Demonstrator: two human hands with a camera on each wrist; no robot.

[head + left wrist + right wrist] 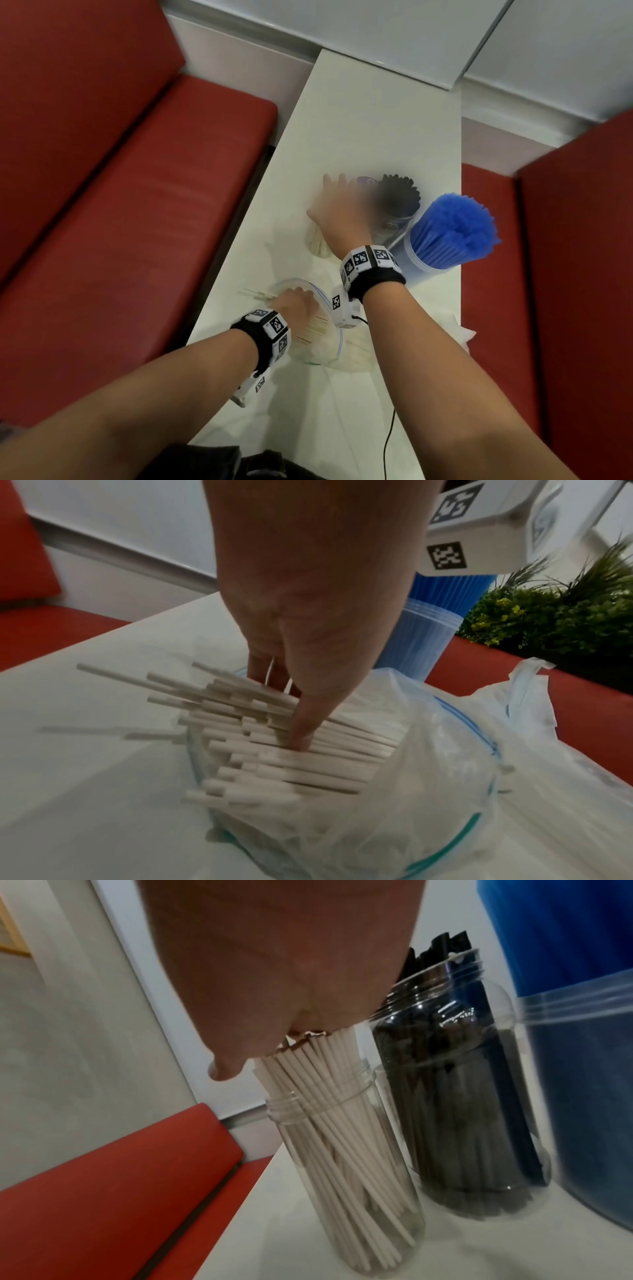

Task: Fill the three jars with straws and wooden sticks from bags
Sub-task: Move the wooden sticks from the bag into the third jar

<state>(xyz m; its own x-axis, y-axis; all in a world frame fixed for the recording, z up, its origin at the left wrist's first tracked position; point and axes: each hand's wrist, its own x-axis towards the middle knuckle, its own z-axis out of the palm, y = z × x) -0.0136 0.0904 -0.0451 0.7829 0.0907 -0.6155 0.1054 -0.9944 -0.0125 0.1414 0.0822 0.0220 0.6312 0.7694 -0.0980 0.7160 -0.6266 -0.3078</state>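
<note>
Three clear jars stand mid-table. My right hand (337, 209) lies with straight, spread fingers on the tops of the white sticks in the left jar (342, 1164), its palm (274, 974) pressing them down. Beside it stand the jar of black straws (399, 198) and the larger jar of blue straws (452, 233). Nearer me lies a clear zip bag (428, 777) on its side, with white sticks (274, 750) poking out of its mouth. My left hand (294, 305) reaches into that bundle, thumb on the near side and fingers behind, gripping a bunch.
Red bench seats (137, 205) flank the narrow white table (370, 120), whose left edge runs close to the bag. A few loose sticks (257, 294) lie left of the bag. Crumpled clear plastic (455, 332) sits at the right edge. A black cable (387, 445) trails toward me.
</note>
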